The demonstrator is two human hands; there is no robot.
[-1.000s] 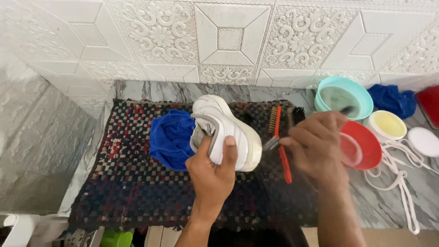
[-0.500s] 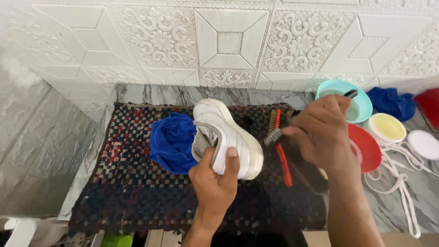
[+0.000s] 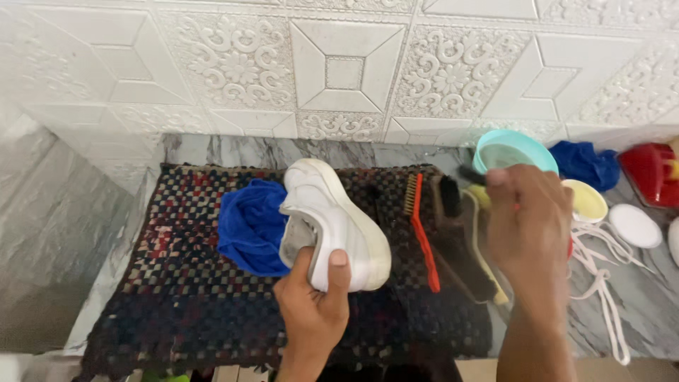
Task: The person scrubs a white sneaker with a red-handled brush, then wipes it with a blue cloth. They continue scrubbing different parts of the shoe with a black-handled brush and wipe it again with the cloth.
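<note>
From where I sit, the left of the scene is bare grey marble bench (image 3: 64, 247), then the checked woven mat (image 3: 163, 297) begins. On it lies a crumpled blue cloth (image 3: 251, 226), just left of the white shoe (image 3: 339, 219) and touching it. My left hand (image 3: 311, 311) has a closed grip on that shoe, thumb across the sole edge near me, the shoe tipped on its side above the mat. I judge that hold to be shallow: only the near end is pinched, so a firm scrub could twist the shoe out and drop it onto the cloth.

Right of the shoe an orange-handled brush (image 3: 422, 233) and a dark brush (image 3: 460, 240) lie on the mat, close enough that a slipping shoe would knock them.

Further right my right hand (image 3: 530, 226) is curled shut on a small dark-tipped brush (image 3: 470, 174), its head poking out left at the rim of the teal bowl (image 3: 513, 148). The bowl stands at the far edge of the bench; a clumsy dip might tip it, and I cannot tell how full it is. Near it sit a yellow cup (image 3: 587, 201), a white lid (image 3: 634, 225), another blue cloth (image 3: 583, 163) and a red container (image 3: 651, 173). White laces (image 3: 601, 283) trail under my wrist and could snag as the hand swings back.
</note>
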